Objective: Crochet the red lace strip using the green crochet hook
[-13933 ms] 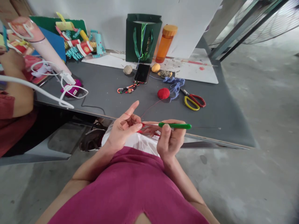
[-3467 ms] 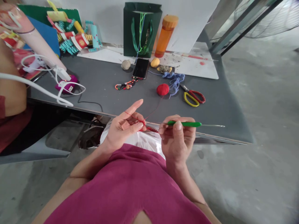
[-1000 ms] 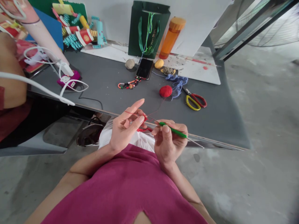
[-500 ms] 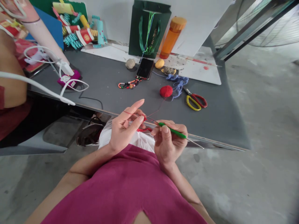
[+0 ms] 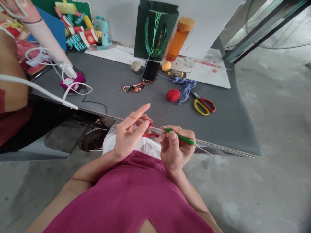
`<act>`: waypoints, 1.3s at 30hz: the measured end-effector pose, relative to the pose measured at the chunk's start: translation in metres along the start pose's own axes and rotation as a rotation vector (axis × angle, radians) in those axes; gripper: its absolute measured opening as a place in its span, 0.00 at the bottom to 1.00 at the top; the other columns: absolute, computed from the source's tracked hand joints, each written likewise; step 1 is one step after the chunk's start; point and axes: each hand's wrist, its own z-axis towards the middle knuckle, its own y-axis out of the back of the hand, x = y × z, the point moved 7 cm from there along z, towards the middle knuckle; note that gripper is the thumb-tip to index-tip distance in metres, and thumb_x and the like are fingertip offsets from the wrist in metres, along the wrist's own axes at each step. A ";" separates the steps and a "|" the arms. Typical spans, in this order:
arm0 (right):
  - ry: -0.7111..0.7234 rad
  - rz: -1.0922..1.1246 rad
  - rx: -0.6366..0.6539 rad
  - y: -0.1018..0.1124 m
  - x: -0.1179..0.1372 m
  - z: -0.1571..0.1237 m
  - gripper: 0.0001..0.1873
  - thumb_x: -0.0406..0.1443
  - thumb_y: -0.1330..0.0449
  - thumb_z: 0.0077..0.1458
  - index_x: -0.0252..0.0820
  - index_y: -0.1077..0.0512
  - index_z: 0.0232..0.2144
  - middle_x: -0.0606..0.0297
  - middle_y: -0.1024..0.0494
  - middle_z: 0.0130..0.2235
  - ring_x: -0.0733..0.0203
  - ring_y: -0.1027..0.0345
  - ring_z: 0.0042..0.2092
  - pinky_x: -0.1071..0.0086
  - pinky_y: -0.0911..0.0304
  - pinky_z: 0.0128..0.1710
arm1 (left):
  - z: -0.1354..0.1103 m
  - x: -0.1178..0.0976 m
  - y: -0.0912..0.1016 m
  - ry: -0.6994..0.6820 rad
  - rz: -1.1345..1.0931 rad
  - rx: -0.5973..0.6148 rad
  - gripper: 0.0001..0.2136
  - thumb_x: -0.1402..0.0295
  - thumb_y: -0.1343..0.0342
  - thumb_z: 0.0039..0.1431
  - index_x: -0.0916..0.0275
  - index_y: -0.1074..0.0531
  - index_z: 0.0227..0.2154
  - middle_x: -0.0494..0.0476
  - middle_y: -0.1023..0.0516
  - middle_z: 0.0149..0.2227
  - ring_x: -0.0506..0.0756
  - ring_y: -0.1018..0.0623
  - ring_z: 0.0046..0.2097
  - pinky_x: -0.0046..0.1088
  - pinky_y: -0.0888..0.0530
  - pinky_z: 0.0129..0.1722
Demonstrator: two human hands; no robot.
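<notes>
Red yarn [image 5: 150, 123] is pinched in the grip of the left hand [image 5: 128, 135]; the right hand [image 5: 177, 149] holds a green hook [image 5: 182, 137].

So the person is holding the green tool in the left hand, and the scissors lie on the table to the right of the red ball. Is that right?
Not quite: the head view shows the green tool in the right hand. The scissors do lie on the table to the right of the red ball.
</notes>
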 end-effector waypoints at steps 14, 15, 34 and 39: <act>0.032 -0.028 0.019 0.000 0.000 -0.001 0.03 0.36 0.30 0.61 0.52 0.21 0.36 0.72 0.12 0.36 0.70 0.25 0.22 0.77 0.37 0.16 | 0.000 -0.003 -0.002 -0.038 -0.004 0.012 0.18 0.66 0.34 0.66 0.43 0.19 0.57 0.49 0.18 0.39 0.45 0.24 0.29 0.21 0.19 0.32; 0.037 -0.042 0.016 0.000 0.001 -0.001 0.03 0.36 0.30 0.62 0.52 0.21 0.36 0.72 0.12 0.36 0.70 0.25 0.21 0.77 0.36 0.16 | -0.001 -0.003 -0.002 -0.041 0.015 0.009 0.18 0.65 0.34 0.66 0.44 0.19 0.57 0.50 0.17 0.39 0.45 0.24 0.29 0.21 0.19 0.32; -0.096 -0.096 -0.032 0.003 -0.006 0.000 0.08 0.41 0.30 0.58 0.50 0.25 0.32 0.71 0.15 0.32 0.70 0.32 0.19 0.74 0.40 0.16 | 0.000 0.001 -0.002 0.081 -0.027 0.016 0.19 0.63 0.30 0.62 0.49 0.18 0.56 0.51 0.17 0.37 0.46 0.24 0.27 0.23 0.20 0.30; -0.113 -0.075 -0.018 0.003 -0.006 0.001 0.09 0.43 0.29 0.58 0.50 0.25 0.32 0.70 0.16 0.31 0.70 0.34 0.19 0.75 0.47 0.14 | 0.000 0.001 -0.002 0.088 -0.060 0.016 0.18 0.63 0.30 0.62 0.47 0.17 0.55 0.51 0.17 0.36 0.45 0.25 0.27 0.22 0.21 0.30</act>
